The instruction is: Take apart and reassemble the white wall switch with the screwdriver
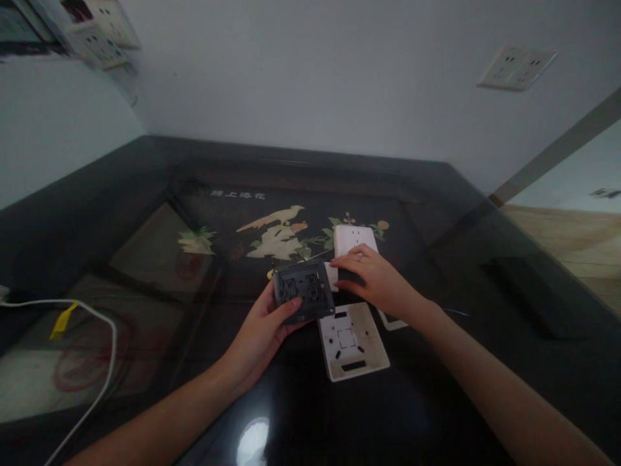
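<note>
My left hand [264,333] grips a dark grey wall socket module [305,291], its thumb lying across the face and its fingers behind. Just to the right, my right hand [371,275] is curved with thumb and fingers apart. Its fingertips are close to a small white piece [332,277] partly hidden behind the module; I cannot tell whether they touch it. Beyond that hand lies a white socket plate [354,237], part of it covered by the fingers. Nearer to me, a white mounting box [356,343] rests on the dark table. A white frame [392,322] shows under my right wrist.
The glossy black table [291,414] carries a bird-and-flower picture and stands against a white wall. A white cable [112,349] with a yellow tag [63,321] runs along the left. Wall sockets [517,68] are at upper right, with more sockets [104,45] at upper left.
</note>
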Available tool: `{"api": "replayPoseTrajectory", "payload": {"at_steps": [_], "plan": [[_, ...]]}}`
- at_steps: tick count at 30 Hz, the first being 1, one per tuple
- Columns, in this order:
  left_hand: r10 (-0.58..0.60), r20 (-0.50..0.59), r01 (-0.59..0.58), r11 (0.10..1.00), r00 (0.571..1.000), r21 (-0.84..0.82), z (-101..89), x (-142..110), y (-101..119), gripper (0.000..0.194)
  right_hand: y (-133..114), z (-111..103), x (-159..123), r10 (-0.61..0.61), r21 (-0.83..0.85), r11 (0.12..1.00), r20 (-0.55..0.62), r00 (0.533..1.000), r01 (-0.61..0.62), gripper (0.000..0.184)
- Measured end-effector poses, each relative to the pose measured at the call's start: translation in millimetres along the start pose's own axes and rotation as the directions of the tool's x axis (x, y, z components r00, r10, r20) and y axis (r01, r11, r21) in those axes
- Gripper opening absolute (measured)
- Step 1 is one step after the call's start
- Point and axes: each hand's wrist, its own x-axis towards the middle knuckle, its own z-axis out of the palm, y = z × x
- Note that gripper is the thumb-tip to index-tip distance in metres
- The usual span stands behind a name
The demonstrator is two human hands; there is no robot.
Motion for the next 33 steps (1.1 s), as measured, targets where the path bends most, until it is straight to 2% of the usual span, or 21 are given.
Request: {"api": "replayPoseTrajectory", "payload": {"at_steps": [3,7,14,17,21,23,25,27,28,30,33], "plan": [[0.005,0.005,-0.005,1.000,1.000,0.000,1.4,-1,1,0.047,-2,8,2,-0.001,-0.049,0.999,0.049,0.999,0.004,0.041],[0.025,0.053,-0.027,0.999,0.998,0.044,2.4,-3,0,0.051,0,14,3,-0.001,-0.069,0.998,0.090,0.996,0.007,0.041],[0.061,0.139,-0.084,0.981,0.988,0.173,-1.5,-2,-3,0.070,1,13,5,0.003,0.030,1.000,0.118,0.993,-0.007,0.036],[0.100,0.117,-0.126,0.961,0.988,0.246,-2.7,-1,-4,0.063,1,7,4,0.027,0.115,0.993,0.109,0.994,-0.040,0.039],[0.200,0.072,-0.213,0.928,0.977,0.306,-5.3,0,-4,0.059,3,-15,-2,0.087,0.238,0.967,0.052,0.995,-0.097,0.039],[0.224,0.086,-0.239,0.922,0.971,0.304,-7.3,1,-4,0.058,-1,-29,-4,0.119,0.385,0.915,0.032,0.992,-0.122,0.038],[0.251,0.086,-0.265,0.911,0.964,0.314,-8.8,2,-4,0.060,-9,-38,-6,0.158,0.667,0.728,0.062,0.985,-0.159,0.039],[0.263,0.082,-0.275,0.901,0.961,0.335,-9.1,2,-4,0.061,-17,-42,-6,0.166,0.825,0.533,0.115,0.979,-0.187,0.041],[0.258,0.091,-0.273,0.901,0.962,0.337,-9.0,2,-4,0.061,-21,-41,-5,0.162,0.855,0.480,0.134,0.978,-0.196,0.041],[0.228,0.133,-0.259,0.916,0.965,0.307,-8.5,2,-4,0.059,-24,-37,-4,0.162,0.873,0.444,0.142,0.977,-0.201,0.039],[0.191,0.200,-0.234,0.947,0.961,0.221,-7.4,-1,-2,0.057,-22,-31,-4,0.164,0.878,0.442,0.122,0.979,-0.183,0.035]]}}
